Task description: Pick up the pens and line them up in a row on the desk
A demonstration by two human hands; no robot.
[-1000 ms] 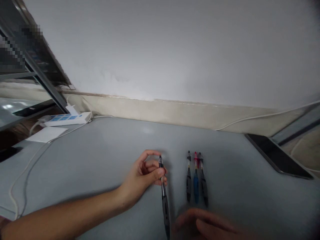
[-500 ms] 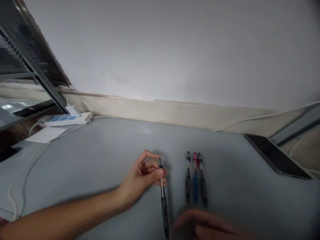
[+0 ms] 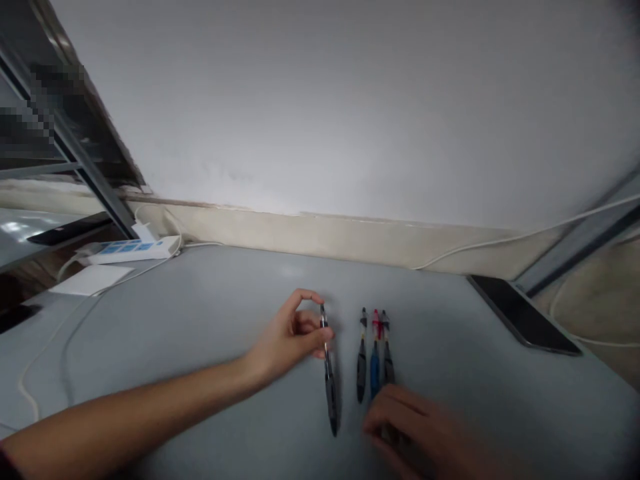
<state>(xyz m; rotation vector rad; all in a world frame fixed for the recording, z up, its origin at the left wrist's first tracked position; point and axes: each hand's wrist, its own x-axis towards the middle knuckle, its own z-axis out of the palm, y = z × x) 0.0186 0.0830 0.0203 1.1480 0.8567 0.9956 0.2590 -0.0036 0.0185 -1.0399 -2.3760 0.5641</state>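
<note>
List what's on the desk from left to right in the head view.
White card, left hand holding a black pen, second black pen, blue pen, third black pen, black tablet.

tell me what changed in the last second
The right hand moved forward, up to the lower ends of the three pens. The left hand kept hold of its pen, now slightly closer to them. Nothing was let go. The three pens, phone and power strip stayed put.
</note>
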